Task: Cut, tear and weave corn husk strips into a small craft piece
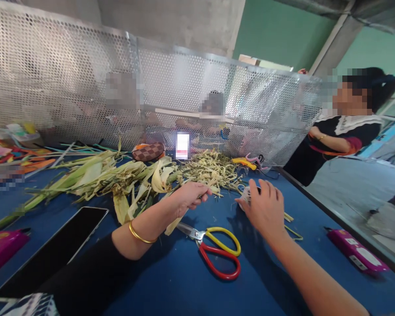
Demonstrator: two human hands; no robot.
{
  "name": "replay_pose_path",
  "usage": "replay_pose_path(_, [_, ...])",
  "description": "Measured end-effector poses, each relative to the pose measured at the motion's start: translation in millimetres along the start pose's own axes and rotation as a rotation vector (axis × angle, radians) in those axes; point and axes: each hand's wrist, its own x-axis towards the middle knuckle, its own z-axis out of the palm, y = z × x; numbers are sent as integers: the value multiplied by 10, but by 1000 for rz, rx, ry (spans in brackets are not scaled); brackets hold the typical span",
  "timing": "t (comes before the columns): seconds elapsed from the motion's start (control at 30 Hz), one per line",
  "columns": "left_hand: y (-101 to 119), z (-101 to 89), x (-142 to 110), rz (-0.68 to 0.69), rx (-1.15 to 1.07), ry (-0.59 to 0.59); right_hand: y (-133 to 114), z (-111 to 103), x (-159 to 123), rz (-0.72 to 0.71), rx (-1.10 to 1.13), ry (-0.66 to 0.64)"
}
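Observation:
My left hand is closed in a pinch, with a pale strip of corn husk showing below it. Its fingertips point right, in front of a heap of thin shredded husk. My right hand has its fingers apart over a small bundle of white thread; whether it touches the thread I cannot tell. Between and below the hands lie scissors with one yellow and one red handle, blades toward my left wrist. Larger dried corn husks spread out to the left.
On the blue table lie a dark-screened phone, purple boxes at both sides, a checkered pouch and a yellow-handled tool. A perforated metal divider rises behind. A person stands at the right.

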Motion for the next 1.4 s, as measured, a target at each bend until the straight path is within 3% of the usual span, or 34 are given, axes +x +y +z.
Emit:
replay_pose_path(0.1, [-9, 2, 7, -7, -12, -9, 186, 35, 82, 74, 26, -188])
replay_pose_path(0.2, [-11, 5, 14, -18, -16, -17, 377, 94, 135, -43, 157, -293])
replay_pose_path(0.27, [-12, 6, 19, -23, -16, -15, 451, 102, 147, -112, 193, -279])
replay_pose_path(0.4, [-25, 7, 32, -36, -15, -15, 328, 37, 133, -289, 166, -127])
replay_pose_path(0.5, [-39, 10, 36, -40, -13, -20, 87, 34, 137, -514, 139, -210])
replay_pose_path(0.67, [-39, 15, 23, -18, -12, -26, -136, 199, 204, -479, -49, -322])
replay_pose_path(0.93, [-34, 31, 6, -10, -20, -42, -246, 312, 245, -400, -85, -357])
replay_pose_path(1.23, [-20, 28, 14, -18, -22, -32, -221, 134, 4, -403, 20, -376])
replay_pose_path(1.33, [-29, 33, 19, -28, -16, -34, -170, 98, -120, -300, 165, -408])
replay_pose_path(1.4, [-42, 37, 27, -34, -1, -19, -162, 63, -193, -259, 330, -365])
